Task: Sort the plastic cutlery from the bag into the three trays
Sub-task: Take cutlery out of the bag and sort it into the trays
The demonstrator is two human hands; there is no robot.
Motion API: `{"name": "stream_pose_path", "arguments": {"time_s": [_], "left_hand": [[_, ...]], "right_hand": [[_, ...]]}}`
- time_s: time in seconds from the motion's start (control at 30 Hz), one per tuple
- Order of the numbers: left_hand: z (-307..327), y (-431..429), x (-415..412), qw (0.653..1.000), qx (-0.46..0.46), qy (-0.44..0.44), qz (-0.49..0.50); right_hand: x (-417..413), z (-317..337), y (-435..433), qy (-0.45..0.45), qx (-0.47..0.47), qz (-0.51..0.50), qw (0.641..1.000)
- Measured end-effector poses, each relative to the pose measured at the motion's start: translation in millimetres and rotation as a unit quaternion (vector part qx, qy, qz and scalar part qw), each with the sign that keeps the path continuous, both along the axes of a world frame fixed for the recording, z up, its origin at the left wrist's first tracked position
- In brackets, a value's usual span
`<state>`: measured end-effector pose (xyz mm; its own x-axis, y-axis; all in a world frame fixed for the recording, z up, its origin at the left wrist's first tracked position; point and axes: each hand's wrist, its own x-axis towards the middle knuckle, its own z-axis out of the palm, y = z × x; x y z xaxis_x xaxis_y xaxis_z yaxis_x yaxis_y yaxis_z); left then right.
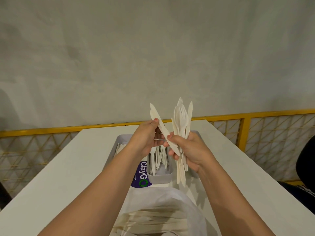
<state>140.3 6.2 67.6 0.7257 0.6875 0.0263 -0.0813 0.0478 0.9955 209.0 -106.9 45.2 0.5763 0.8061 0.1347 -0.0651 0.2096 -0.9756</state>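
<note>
Two hands: both raised above the trays, both holding cutlery.
Left hand (146, 138): thumb and fingers pinching knives (159, 127), tips slanting up and to the left.
Right hand (189, 149): fingers curled round an upright bundle (182, 120) of forks, spoons and knives; thumb touching the knives' lower end.
Middle tray (160, 177): grey, right below the hands, cutlery lying in it.
Left tray (119, 139): rim showing beside the left wrist; contents hard to tell.
Right tray (196, 133): just a corner behind the right hand.
Bag (162, 201): clear, between the forearms at the near edge of the table (68, 167), more cutlery inside.
</note>
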Motion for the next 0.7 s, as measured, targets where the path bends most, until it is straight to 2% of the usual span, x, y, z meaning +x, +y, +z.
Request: {"name": "stream_pose_path", "arguments": {"time_s": [0.2,0.47,0.5,0.57,0.63,0.7], "left_hand": [[5,5,1,0.993,-0.042,-0.02,0.109],[19,24,1,0.969,-0.086,-0.067,0.224],[22,28,0,0.962,-0.064,-0.084,0.251],[24,36,-5,0.953,0.074,-0.095,0.278],[28,33,-14,0.938,0.263,-0.074,0.213],[32,25,-22,0.906,0.413,0.011,0.094]], "right_hand": [[-7,-3,5,-0.018,-0.047,0.042,0.998],[-1,-4,1,0.006,-0.058,0.094,0.994],[0,-3,0,0.015,-0.053,0.097,0.994],[2,-3,-1,0.033,-0.051,0.104,0.993],[4,-3,-2,0.041,-0.057,0.107,0.992],[6,-2,-2,0.042,-0.062,0.102,0.992]]}}
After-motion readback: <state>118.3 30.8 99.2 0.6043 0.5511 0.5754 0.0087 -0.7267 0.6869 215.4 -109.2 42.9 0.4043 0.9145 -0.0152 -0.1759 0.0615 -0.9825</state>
